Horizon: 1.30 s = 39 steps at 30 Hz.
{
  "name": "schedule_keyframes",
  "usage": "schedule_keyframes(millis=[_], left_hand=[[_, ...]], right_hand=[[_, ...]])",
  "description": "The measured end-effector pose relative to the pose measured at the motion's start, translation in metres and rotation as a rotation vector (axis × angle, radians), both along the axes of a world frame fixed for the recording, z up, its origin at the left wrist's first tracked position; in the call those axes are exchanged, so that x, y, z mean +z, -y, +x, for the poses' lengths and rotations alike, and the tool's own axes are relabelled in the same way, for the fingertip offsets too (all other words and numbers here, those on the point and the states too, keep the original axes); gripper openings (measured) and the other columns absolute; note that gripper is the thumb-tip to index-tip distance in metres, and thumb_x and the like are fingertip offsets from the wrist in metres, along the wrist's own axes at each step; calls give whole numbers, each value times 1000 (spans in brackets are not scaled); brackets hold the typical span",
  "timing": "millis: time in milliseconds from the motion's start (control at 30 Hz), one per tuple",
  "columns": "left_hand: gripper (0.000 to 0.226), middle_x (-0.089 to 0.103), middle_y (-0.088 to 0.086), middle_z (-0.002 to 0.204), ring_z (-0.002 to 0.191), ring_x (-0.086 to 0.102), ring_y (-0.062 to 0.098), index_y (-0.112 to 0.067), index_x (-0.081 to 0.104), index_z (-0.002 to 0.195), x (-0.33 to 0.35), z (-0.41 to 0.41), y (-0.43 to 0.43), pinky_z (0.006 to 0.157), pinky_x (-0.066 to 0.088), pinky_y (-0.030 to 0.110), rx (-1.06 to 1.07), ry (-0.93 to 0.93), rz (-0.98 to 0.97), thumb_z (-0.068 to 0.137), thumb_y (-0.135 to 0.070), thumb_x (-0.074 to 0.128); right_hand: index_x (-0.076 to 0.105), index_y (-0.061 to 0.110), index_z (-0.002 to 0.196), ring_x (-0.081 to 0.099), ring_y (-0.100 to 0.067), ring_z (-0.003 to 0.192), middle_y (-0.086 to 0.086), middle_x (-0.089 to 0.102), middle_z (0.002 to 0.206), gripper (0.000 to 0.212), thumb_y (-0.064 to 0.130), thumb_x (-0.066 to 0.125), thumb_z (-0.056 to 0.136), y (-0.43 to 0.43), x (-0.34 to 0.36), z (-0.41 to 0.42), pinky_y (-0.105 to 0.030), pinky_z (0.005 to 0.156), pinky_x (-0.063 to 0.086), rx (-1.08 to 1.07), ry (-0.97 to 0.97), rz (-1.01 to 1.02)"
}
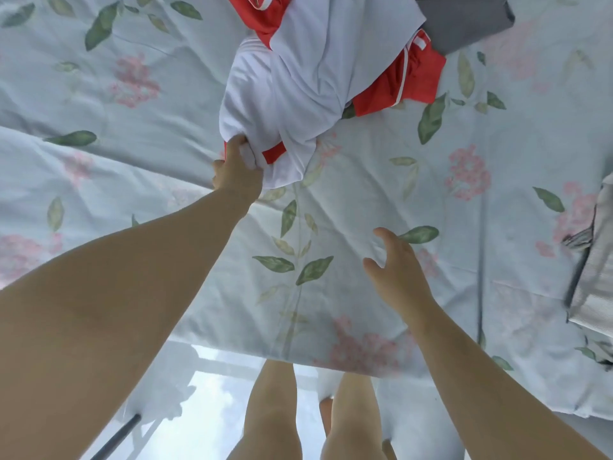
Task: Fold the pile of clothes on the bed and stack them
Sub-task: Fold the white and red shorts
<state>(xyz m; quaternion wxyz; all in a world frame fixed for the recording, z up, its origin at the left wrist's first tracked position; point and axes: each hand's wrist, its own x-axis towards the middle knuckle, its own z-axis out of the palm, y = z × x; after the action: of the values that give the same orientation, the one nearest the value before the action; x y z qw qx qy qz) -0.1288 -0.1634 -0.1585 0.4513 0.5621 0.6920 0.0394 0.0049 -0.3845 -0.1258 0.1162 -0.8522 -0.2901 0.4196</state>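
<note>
Floral bedspread (365,200): left hand (237,171) outstretched, gripping white garment (292,94); right hand (396,270) hovering.

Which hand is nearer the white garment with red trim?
Left. The left hand grips the white garment at its near edge. The right hand is open over the floral bedspread, apart from the garment and closer to the person.

Crumpled white garment (298,78) with red trim atop red garment (411,78), beside grey garment (464,18), on floral bed (365,210)
</note>
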Motion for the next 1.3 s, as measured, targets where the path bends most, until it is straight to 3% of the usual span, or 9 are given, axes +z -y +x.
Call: schedule_keyframes(millis=[200,333,500,667,767,967,1067,1200,1300], left_hand=[[68,22,4,148,127,36,32,-37,17,146,6,-3,-40,103,37,41,-182,-98,124,90,-30,55],[75,40,8,140,117,48,32,-29,24,148,12,9,-57,91,46,36,-337,-16,-2,85,-5,58],[47,56,6,124,104,53,25,-18,47,135,21,11,-6,79,38,26,-645,-51,-104,90,-2,46],[24,59,3,109,93,52,18,-13,56,115,20,-25,53,78,38,25,-748,-65,-485,97,-16,41],[15,57,-8,93,89,52,14,-19,56,101,20,-37,50,77,39,25,-624,-7,-588,96,-17,42],[20,66,-4,88,92,60,18,-23,63,87,15,-23,12,86,45,33,269,336,-489,95,-22,45],[21,65,-3,94,89,60,18,-25,62,93,13,-6,-2,86,45,32,267,431,-468,97,-35,44],[43,57,-7,113,102,57,15,-24,44,131,11,20,-5,81,45,29,273,457,-375,93,-41,52],[36,52,-7,117,110,54,17,-32,37,130,20,46,-5,79,46,29,396,579,-290,96,-34,49]], right_hand=[[28,27,145,44,-20,124,-4,31,149,54,21,47,96,-19,7,6,-29,87,38,-20,-53,26],[34,30,143,47,-14,114,-1,35,144,50,20,46,96,-34,7,12,-24,83,35,4,-27,51],[39,26,142,45,-21,127,-3,40,144,48,21,49,95,-66,1,18,-29,100,35,-37,-5,91],[29,21,147,34,-21,135,-7,32,149,61,27,56,92,-126,5,30,-29,106,29,-187,26,287],[19,21,150,28,-18,137,-4,24,152,80,33,66,86,-165,2,27,-28,110,25,-181,-71,369],[25,24,148,40,-27,128,-10,40,141,74,1,56,85,-183,-28,23,-19,100,30,81,-13,213],[48,20,136,50,-25,120,-6,51,133,58,-6,52,84,-158,-27,32,-9,79,31,39,-37,175],[58,22,126,58,-27,105,-4,58,107,49,0,57,82,-85,-18,38,-33,89,48,-18,-166,41],[65,24,110,62,-21,81,-6,66,94,46,-6,56,77,-20,-14,43,-33,68,54,-79,-339,-89]])
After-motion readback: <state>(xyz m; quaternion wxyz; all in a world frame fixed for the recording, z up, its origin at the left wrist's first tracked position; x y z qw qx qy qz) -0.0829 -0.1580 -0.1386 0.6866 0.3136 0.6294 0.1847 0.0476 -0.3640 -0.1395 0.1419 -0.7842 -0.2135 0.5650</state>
